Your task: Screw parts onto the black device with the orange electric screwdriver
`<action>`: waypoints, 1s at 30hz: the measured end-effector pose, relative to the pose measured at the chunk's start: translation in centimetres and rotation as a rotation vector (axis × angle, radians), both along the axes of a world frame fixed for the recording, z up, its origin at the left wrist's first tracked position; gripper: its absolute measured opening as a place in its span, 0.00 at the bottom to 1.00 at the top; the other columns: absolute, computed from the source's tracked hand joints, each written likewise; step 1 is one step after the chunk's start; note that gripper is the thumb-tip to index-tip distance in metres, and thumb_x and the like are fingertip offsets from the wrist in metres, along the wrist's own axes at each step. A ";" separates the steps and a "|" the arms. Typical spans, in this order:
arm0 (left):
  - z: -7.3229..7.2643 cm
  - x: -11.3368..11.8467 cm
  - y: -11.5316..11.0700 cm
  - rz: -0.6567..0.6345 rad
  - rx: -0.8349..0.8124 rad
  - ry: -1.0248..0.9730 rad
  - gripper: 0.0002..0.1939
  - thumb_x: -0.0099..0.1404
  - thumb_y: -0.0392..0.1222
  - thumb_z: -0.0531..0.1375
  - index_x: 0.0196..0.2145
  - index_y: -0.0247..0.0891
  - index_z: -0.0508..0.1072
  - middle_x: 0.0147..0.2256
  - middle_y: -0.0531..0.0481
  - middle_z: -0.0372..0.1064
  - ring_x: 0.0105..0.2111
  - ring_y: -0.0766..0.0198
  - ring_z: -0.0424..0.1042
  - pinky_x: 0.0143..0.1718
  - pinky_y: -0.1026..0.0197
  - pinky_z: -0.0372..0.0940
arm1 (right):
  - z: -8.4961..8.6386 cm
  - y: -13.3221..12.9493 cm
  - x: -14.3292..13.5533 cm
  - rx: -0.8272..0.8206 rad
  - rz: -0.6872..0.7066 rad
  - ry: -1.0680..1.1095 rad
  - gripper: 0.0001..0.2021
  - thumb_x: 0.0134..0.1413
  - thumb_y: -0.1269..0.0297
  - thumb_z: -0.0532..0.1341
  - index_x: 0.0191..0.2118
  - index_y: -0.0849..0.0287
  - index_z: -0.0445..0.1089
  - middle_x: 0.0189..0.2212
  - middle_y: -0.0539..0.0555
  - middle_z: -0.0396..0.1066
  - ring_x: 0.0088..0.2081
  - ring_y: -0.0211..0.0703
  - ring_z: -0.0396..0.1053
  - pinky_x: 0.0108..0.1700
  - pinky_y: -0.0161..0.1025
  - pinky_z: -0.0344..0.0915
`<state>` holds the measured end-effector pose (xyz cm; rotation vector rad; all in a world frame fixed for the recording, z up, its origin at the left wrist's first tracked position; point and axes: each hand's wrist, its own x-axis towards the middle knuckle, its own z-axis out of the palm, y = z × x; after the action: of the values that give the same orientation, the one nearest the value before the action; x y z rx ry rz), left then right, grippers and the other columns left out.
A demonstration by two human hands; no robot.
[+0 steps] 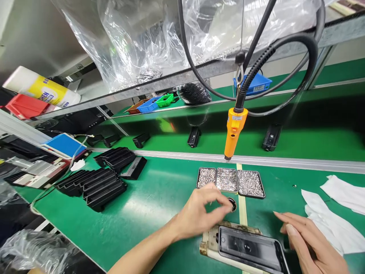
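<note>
My left hand (201, 213) hovers over the green bench, fingers pinched together near a small round black part (232, 204), just in front of three small trays of metal screws (230, 180). Whether it holds a screw I cannot tell. My right hand (306, 239) rests flat with fingers apart against the right end of a glossy black housing (251, 251), which lies in a worn fixture (209, 243). An orange electric screwdriver (234, 133) hangs tip-down from a cable above the trays.
Stacks of black ribbed parts (98, 182) lie to the left. White cloths (330, 217) lie to the right. Black parts (194, 136) ride a conveyor behind a metal rail (285, 160). Coloured bins (151, 104) and plastic bags (137, 38) sit on and above the shelf.
</note>
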<state>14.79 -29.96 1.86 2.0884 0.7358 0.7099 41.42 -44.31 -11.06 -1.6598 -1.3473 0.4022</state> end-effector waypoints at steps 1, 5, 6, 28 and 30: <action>0.3 -0.4 -1.0 -0.101 0.073 -0.026 0.04 0.72 0.36 0.63 0.40 0.37 0.80 0.37 0.51 0.80 0.38 0.63 0.71 0.44 0.59 0.66 | 0.3 0.0 -0.1 -0.009 -0.002 0.010 0.15 0.69 0.46 0.56 0.54 0.40 0.74 0.54 0.45 0.71 0.52 0.43 0.71 0.55 0.42 0.63; 0.4 -1.2 -2.9 -0.345 0.392 0.192 0.08 0.75 0.38 0.59 0.47 0.39 0.78 0.46 0.46 0.77 0.46 0.58 0.71 0.50 0.53 0.66 | 1.1 0.0 -0.5 -0.049 -0.018 0.043 0.16 0.69 0.45 0.57 0.52 0.41 0.75 0.55 0.45 0.71 0.51 0.44 0.71 0.50 0.43 0.65; 0.3 -1.2 -3.1 -0.353 0.432 0.281 0.08 0.76 0.40 0.58 0.47 0.41 0.78 0.47 0.47 0.76 0.48 0.56 0.70 0.49 0.53 0.66 | 1.3 0.1 -0.5 -0.059 -0.026 0.049 0.16 0.68 0.44 0.56 0.52 0.40 0.75 0.55 0.45 0.71 0.49 0.44 0.71 0.48 0.43 0.66; -1.4 -2.6 -3.5 -0.407 0.449 0.421 0.34 0.65 0.62 0.68 0.64 0.50 0.68 0.69 0.42 0.57 0.71 0.36 0.50 0.62 0.33 0.65 | 2.1 0.4 -0.7 -0.058 0.020 0.038 0.16 0.69 0.46 0.57 0.51 0.44 0.76 0.54 0.48 0.72 0.54 0.46 0.70 0.57 0.46 0.61; -1.6 -2.5 -3.6 -0.413 0.465 0.431 0.35 0.65 0.65 0.66 0.64 0.50 0.68 0.70 0.42 0.56 0.71 0.36 0.50 0.62 0.32 0.64 | 2.2 0.4 -0.7 -0.057 0.018 0.048 0.16 0.69 0.45 0.57 0.51 0.44 0.76 0.53 0.48 0.73 0.54 0.46 0.70 0.56 0.46 0.61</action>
<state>12.31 -33.53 0.25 2.7558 0.3504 0.2059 40.73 -43.91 -8.83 -1.6754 -1.3271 0.4915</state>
